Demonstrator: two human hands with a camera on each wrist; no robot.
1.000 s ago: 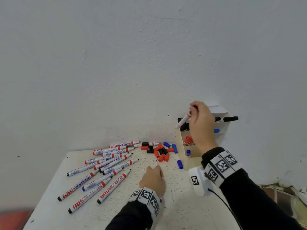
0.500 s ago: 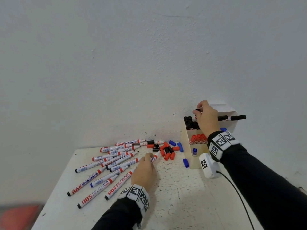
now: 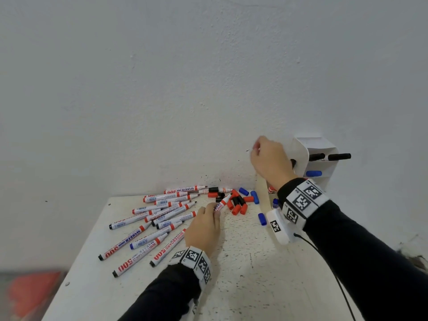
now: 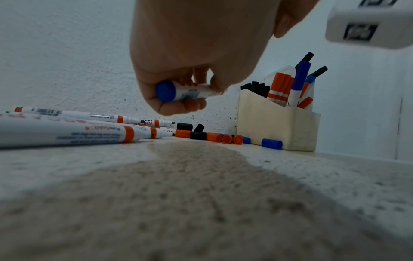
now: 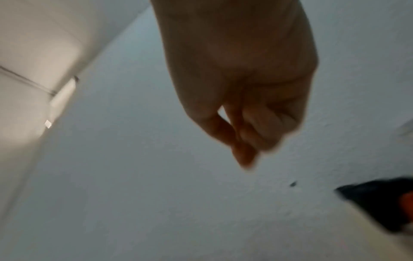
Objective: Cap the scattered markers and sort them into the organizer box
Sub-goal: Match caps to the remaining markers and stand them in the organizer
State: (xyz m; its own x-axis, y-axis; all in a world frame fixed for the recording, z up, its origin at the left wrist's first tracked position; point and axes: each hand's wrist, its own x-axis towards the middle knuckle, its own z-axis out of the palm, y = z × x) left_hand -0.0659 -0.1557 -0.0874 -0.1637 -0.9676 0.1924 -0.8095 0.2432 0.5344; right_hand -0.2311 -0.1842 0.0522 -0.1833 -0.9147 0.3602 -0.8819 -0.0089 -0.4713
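Several uncapped white markers (image 3: pixel 162 216) lie fanned on the left half of the white table (image 3: pixel 243 274). My left hand (image 3: pixel 214 208) grips one marker (image 3: pixel 221 203) just above the table, its tip pointing at the loose red, black and blue caps (image 3: pixel 238 202). In the left wrist view that marker (image 4: pixel 183 93) shows a blue rear end inside my curled fingers (image 4: pixel 178 107). The cream organizer box (image 3: pixel 319 163) stands against the wall at the right and holds capped markers (image 4: pixel 281 88). My right hand (image 3: pixel 256 149) hovers at its left edge, its curled fingers (image 5: pixel 257 134) holding nothing.
A white wall rises right behind the table. One blue cap (image 3: pixel 261 218) lies alone in front of the box (image 4: pixel 277 127). The table's left edge drops off to a blurred red thing (image 3: pixel 30 295) on the floor. A cable runs from my right wrist camera (image 3: pixel 278 225).
My right hand let go of the black-capped marker at the box and drew back to the left, empty. My left hand moved to the pile and picked up a marker.
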